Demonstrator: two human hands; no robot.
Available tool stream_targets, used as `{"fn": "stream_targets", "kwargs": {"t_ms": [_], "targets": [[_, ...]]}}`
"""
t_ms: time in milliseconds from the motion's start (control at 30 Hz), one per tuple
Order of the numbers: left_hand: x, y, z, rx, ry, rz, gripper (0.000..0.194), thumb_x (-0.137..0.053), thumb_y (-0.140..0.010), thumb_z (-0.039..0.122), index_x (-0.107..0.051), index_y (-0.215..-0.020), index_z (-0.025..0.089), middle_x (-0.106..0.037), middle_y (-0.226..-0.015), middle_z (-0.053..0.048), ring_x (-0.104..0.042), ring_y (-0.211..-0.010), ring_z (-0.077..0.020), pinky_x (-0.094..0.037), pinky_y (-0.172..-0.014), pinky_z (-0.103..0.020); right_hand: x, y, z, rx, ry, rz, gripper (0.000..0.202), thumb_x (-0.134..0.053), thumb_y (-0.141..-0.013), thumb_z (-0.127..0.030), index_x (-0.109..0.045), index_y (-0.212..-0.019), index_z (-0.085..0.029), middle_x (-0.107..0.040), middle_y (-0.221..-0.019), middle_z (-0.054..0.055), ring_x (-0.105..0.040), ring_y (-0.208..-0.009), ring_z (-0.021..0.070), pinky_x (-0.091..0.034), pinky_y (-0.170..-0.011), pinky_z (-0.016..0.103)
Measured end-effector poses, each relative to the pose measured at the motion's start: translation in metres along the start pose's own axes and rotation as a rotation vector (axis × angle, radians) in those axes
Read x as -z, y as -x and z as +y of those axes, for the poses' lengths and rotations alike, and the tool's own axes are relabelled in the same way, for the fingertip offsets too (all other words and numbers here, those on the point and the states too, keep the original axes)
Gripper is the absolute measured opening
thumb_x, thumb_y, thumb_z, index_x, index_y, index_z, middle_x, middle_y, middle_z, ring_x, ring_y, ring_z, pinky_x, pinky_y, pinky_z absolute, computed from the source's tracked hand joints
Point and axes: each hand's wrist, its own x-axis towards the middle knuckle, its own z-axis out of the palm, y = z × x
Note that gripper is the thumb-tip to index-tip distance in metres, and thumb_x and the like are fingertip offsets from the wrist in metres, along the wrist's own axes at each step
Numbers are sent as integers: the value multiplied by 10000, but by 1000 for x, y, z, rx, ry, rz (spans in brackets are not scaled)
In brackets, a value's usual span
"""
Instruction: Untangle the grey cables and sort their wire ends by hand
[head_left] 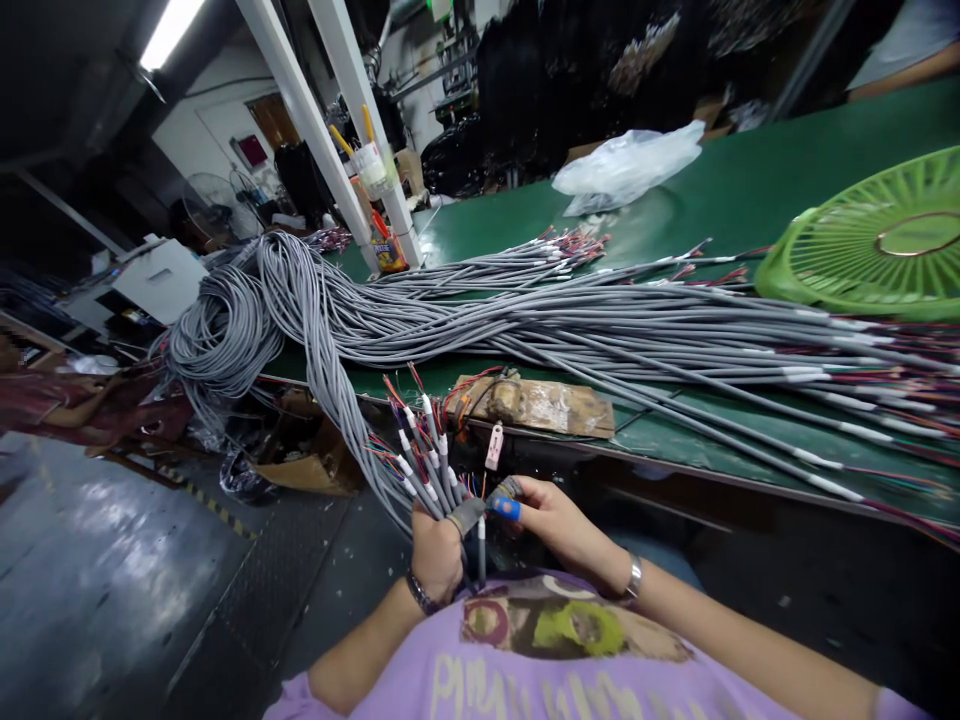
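Note:
My left hand (pixel 436 555) is wrapped around a bundle of grey cables (pixel 364 440), just above my lap. White sleeves (pixel 442 447) and loose coloured wires show at the bundle's upper ends. A grey wrap covers my left thumb, which points right against one cable (pixel 481 545) standing apart from the others. At that cable's top, my right hand (pixel 559 522) pinches the fine wires, with grey and blue wraps on its fingers. The fingertips partly hide the wires.
Many more grey cables (pixel 465 325) lie along the green table (pixel 810 165). A wooden board (pixel 562 405) with wires and a pink tag (pixel 494 447) sits at its front edge. A green fan (pixel 892 235) stands right, a plastic bag (pixel 630 165) behind. Another person's arm (pixel 904 75) shows far right.

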Motion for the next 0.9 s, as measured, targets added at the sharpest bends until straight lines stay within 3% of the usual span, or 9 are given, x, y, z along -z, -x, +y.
{"fn": "stream_targets", "kwargs": {"t_ms": [167, 300, 400, 533, 600, 667, 767, 900], "targets": [[1, -3, 3, 29, 52, -15, 221, -777, -538, 172, -625, -697, 156, -616, -608, 26, -578, -545, -122, -479, -581, -256, 10, -12, 6, -111, -307, 57, 437, -611, -734, -588, -596, -729, -151, -560, -630, 7, -440, -509, 82, -412, -517, 232], [1, -6, 7, 56, 87, -26, 202, -762, -545, 162, -607, -673, 152, -613, -604, 26, -557, -520, -111, -476, -549, -250, 14, -32, -2, -261, -480, -24, 373, -643, -730, -534, -602, -806, -172, -606, -750, 34, -470, -542, 85, -437, -509, 217], [0, -8, 9, 69, 104, -37, 193, -751, -546, 157, -607, -675, 151, -603, -589, 29, -549, -512, -109, -475, -533, -245, 10, -42, -9, -147, -443, -49, 333, -683, -711, -494, -591, -779, -181, -566, -669, -2, -424, -512, 78, -398, -485, 208], [-4, -10, 12, 65, 105, -22, 210, -761, -539, 180, -626, -697, 150, -605, -595, 26, -554, -518, -112, -483, -544, -251, 7, -46, -7, 137, -125, 174, 416, -647, -712, -573, -578, -658, -166, -501, -548, -22, -369, -483, 79, -322, -474, 224], [-6, -11, 12, 65, 99, -26, 222, -766, -539, 192, -634, -713, 151, -606, -595, 25, -564, -520, -117, -489, -552, -258, 6, -46, -2, 180, -59, 231, 472, -580, -727, -639, -592, -671, -171, -519, -557, -11, -392, -500, 94, -331, -493, 239], [-9, -11, 11, 64, 91, -37, 235, -770, -537, 197, -640, -727, 151, -610, -601, 22, -574, -532, -122, -495, -563, -261, 5, -48, 2, 118, -171, 182, 497, -547, -731, -668, -602, -698, -175, -533, -577, -5, -416, -522, 104, -357, -510, 245], [-10, -13, 6, 66, 78, -40, 246, -774, -535, 198, -641, -738, 153, -619, -610, 19, -593, -563, -133, -504, -581, -264, 0, -50, 2, -29, -463, 116, 442, -649, -687, -613, -627, -751, -176, -592, -667, 14, -475, -573, 111, -409, -546, 248], [-8, -16, -2, 55, 58, -45, 238, -770, -544, 191, -639, -738, 155, -621, -597, 22, -613, -585, -148, -510, -594, -272, -5, -51, -4, -87, -641, 161, 366, -746, -642, -509, -647, -757, -175, -618, -684, 18, -517, -609, 116, -434, -576, 246]]}}
